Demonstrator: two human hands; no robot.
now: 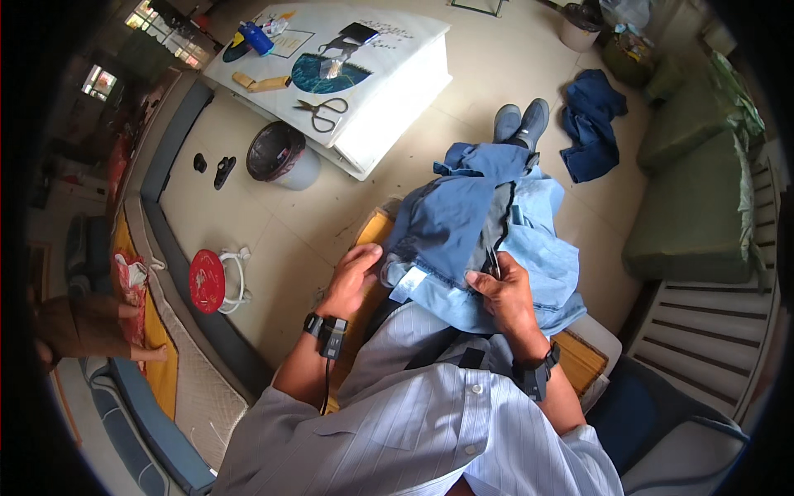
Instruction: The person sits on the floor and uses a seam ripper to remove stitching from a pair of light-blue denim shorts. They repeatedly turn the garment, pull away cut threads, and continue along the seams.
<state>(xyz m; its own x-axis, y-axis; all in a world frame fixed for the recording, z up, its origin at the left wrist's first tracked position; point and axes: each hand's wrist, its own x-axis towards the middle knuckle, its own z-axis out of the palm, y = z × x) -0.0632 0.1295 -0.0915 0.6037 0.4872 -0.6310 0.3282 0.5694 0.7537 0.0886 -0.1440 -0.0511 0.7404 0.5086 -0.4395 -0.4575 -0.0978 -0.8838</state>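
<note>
Across my lap lies a blue denim garment, with darker blue cloth on top, lighter blue cloth around it, and a grey inner strip. A white label shows near its lower left edge. My right hand is closed over the cloth around a small dark metal tool that looks like thread snips; most of it is hidden. At the garment's left edge is my left hand, fingers loosely extended and nothing visible in them. Whether its fingertips touch the cloth is hard to tell.
Ahead, a white table carries large scissors and a blue bottle. Beside it stand a waste bin and a red stool. Dark blue cloth lies on the floor. Another person is at far left.
</note>
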